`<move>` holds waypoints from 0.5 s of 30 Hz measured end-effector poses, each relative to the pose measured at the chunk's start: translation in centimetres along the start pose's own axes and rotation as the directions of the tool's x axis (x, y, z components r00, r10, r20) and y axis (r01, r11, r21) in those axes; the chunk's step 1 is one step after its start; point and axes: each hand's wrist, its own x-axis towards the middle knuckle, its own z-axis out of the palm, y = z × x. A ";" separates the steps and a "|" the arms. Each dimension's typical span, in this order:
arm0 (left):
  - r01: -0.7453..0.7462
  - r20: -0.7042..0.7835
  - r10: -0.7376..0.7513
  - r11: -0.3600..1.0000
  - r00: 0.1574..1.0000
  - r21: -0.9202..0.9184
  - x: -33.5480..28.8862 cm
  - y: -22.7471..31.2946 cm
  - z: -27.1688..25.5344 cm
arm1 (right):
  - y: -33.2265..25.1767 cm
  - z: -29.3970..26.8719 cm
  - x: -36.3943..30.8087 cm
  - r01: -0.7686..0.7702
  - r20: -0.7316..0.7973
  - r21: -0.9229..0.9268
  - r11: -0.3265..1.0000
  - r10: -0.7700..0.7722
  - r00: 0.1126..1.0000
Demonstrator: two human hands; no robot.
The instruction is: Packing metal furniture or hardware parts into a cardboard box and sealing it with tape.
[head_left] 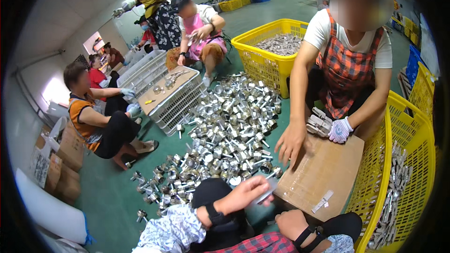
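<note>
My left hand [246, 193] is raised over my knee beside the metal pile, its fingers closed on a pale, flat, shiny piece [266, 191] that is blurred. Lower and to the right, my right hand [291, 224] is near the box's near edge with its fingers curled; what it holds, if anything, I cannot make out. A flat silver metal piece [322, 201] lies on the taped cardboard box [304, 182] in front of me. Left of the box spreads a large heap of shiny metal parts [225, 126] with cup-shaped heads and short stems.
Across the box sits a co-worker [351, 61] whose gloved hand grips several flat metal pieces [319, 122]. A yellow crate [375, 197] of metal pieces stands at my right, another yellow crate [262, 72] behind the heap. Other people sit around an upturned white crate [176, 107].
</note>
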 end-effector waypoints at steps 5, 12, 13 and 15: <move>-0.168 0.018 0.167 0.985 0.986 0.034 4.8 5.0 3.9 | 0.2 -2.7 -0.4 -0.071 -0.035 0.008 0.997 0.071 0.997; -0.226 0.008 0.230 0.962 0.973 -0.154 12.0 3.5 6.9 | 2.3 -2.2 -0.2 -0.058 0.001 -0.074 0.996 0.058 0.998; -0.227 0.001 0.231 0.959 0.973 -0.171 12.9 2.8 6.9 | 2.6 -1.7 -0.1 -0.047 0.008 -0.080 0.996 0.047 0.999; -0.230 -0.042 0.227 0.969 0.973 -0.096 13.7 2.3 6.7 | 3.3 -1.3 0.4 -0.006 0.072 -0.067 0.998 0.011 0.997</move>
